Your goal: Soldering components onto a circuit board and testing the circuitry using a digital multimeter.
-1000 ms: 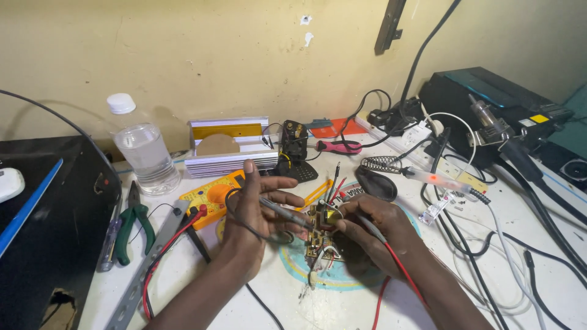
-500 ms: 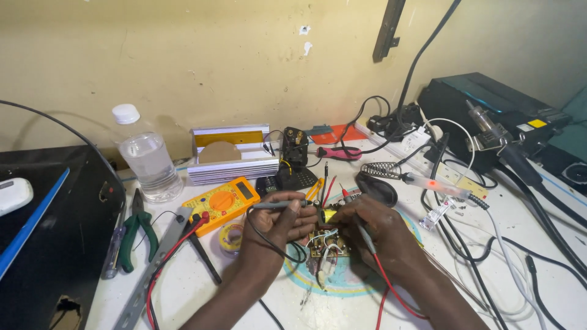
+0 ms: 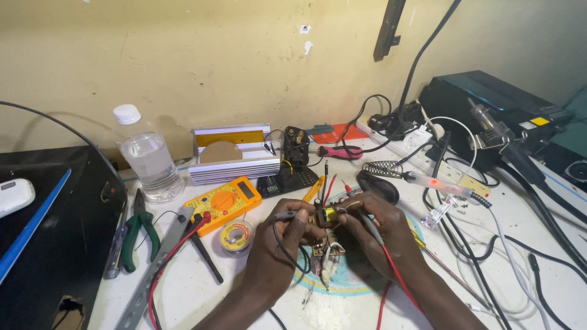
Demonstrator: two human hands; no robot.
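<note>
In the head view, the left hand (image 3: 282, 244) is closed around a black test probe (image 3: 287, 215), its fingers curled and the tip pointing to the right. The right hand (image 3: 382, 227) is closed in the same way around a red test probe (image 3: 367, 221), held like a pen. Between both hands, touching the fingertips, sits a small circuit board (image 3: 327, 235) with a yellow part on top (the probe tips meet there). Just left of the left hand lies a solder roll (image 3: 235, 234), and behind it a yellow multimeter (image 3: 223, 203). Further left are green pliers (image 3: 137, 235), and behind these a water bottle (image 3: 147, 156).
</note>
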